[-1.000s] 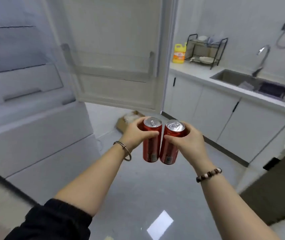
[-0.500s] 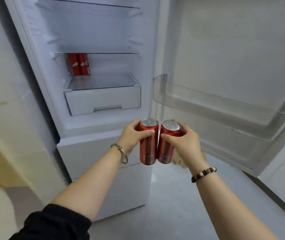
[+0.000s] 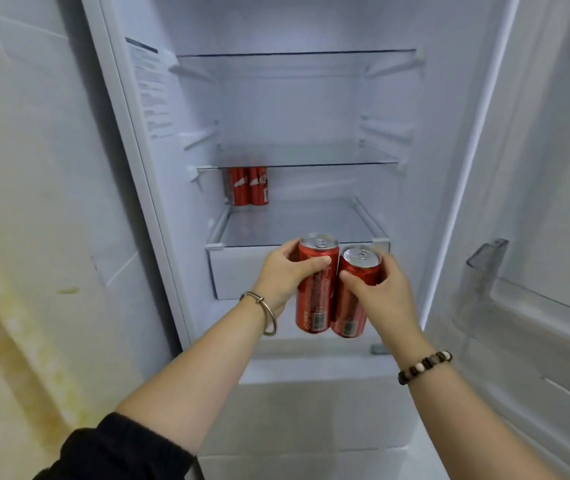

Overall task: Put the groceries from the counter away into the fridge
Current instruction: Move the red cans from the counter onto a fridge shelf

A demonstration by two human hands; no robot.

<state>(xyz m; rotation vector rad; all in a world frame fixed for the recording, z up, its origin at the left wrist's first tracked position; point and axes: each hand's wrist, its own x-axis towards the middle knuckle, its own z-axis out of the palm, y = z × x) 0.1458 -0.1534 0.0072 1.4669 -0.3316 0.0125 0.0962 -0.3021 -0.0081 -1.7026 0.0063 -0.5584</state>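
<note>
My left hand (image 3: 285,275) grips a tall red soda can (image 3: 314,296) near its top. My right hand (image 3: 378,297) grips a second red can (image 3: 354,306) right beside it, the two cans touching. Both cans are upright, held in front of the white drawer (image 3: 238,271) of the open fridge (image 3: 294,109). Two more red cans (image 3: 248,187) stand side by side at the back left of the lowest glass shelf (image 3: 304,221).
The fridge door (image 3: 553,168) stands open on the right, with a clear door bin (image 3: 519,306) at hand height. Two upper glass shelves (image 3: 297,53) hold nothing. A pale wall runs along the left. Lower white freezer drawers sit under my arms.
My view has swung from the kitchen counter and sink to face the open fridge. Both hands, each still holding a can, have come closer to the lowest shelf.
</note>
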